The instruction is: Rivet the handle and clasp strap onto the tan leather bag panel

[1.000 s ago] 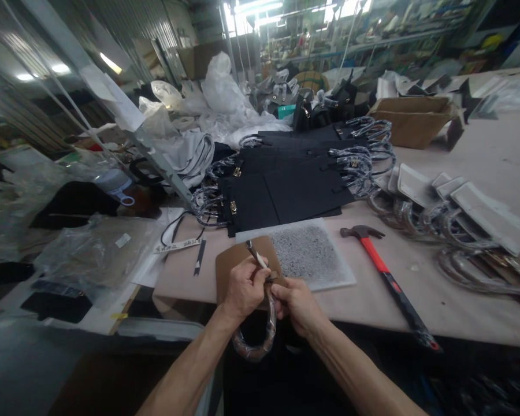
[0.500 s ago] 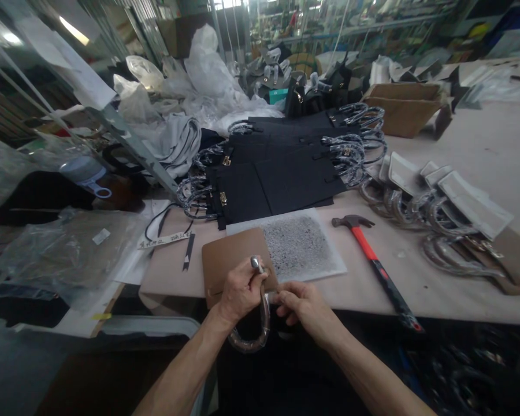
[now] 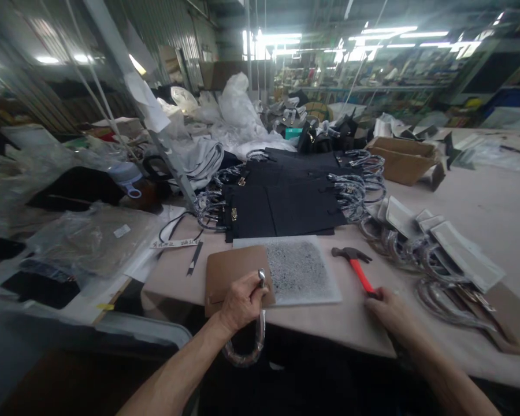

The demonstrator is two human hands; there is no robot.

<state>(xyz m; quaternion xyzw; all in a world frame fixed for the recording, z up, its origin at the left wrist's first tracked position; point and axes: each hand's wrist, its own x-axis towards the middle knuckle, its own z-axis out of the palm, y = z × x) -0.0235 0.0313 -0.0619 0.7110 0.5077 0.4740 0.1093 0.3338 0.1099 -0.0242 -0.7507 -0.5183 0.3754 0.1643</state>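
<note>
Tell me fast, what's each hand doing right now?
Left hand: closed, holding a metal-ended tool.
Right hand: closed, gripping the hammer by its handle.

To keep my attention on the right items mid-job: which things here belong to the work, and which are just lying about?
Likely in use:
brown panel
plastic-wrapped handle
metal-tipped tool in left hand
claw hammer under right hand
speckled board

Apparently lying about:
cardboard box
plastic bags
lidded container

Left hand [image 3: 242, 301] at near edge of worktop [image 3: 481, 199], gripping metal-ended tool [image 3: 261, 278] against brown panel [image 3: 236, 267]; film-wrapped handle [image 3: 245, 359] hangs below that edge. Right hand [image 3: 389, 316] closed around hammer [image 3: 360, 274] grip. Panel overlaps speckled slab [image 3: 301, 271]. Black panels [image 3: 288, 202] stacked beyond slab.
</note>
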